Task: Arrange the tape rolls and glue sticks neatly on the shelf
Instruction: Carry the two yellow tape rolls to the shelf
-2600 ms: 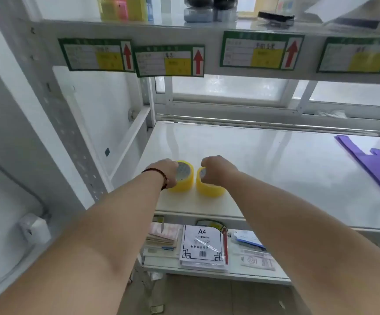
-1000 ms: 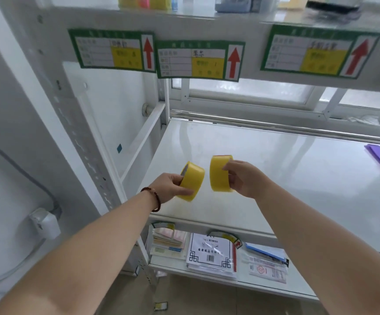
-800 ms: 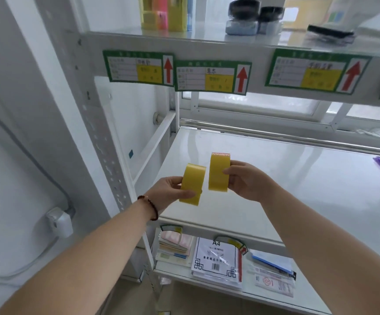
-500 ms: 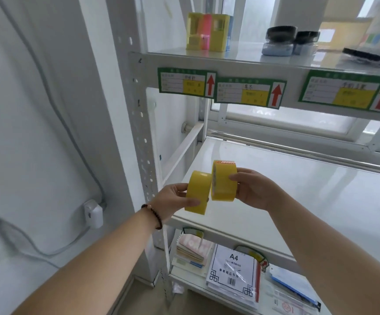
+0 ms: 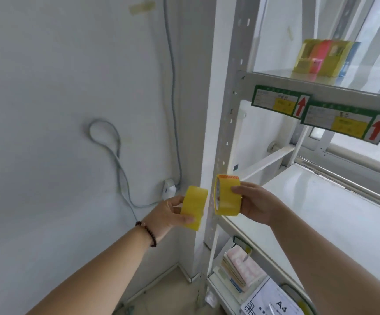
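My left hand (image 5: 167, 213) grips one yellow tape roll (image 5: 194, 206), held on edge in the air left of the shelf's upright post (image 5: 226, 123). A second yellow tape roll (image 5: 227, 197), with a red-printed rim on top, is pinched in my right hand (image 5: 256, 206) just in front of that post. The two rolls are a small gap apart. The white middle shelf (image 5: 334, 214) lies to the right, behind my right hand. No glue sticks are visible.
The upper shelf (image 5: 321, 84) carries yellow and pink boxes (image 5: 321, 59), with green labels and red arrows (image 5: 280, 104) on its front edge. The lower shelf holds notebooks (image 5: 241, 269) and an A4 pack (image 5: 275, 305). A grey cable and adapter (image 5: 169, 189) hang on the left wall.
Both hands lifted the yellow rolls off the middle shelf and turned them on edge. My view has swung left, so the rolls now sit by the shelf post and wall.
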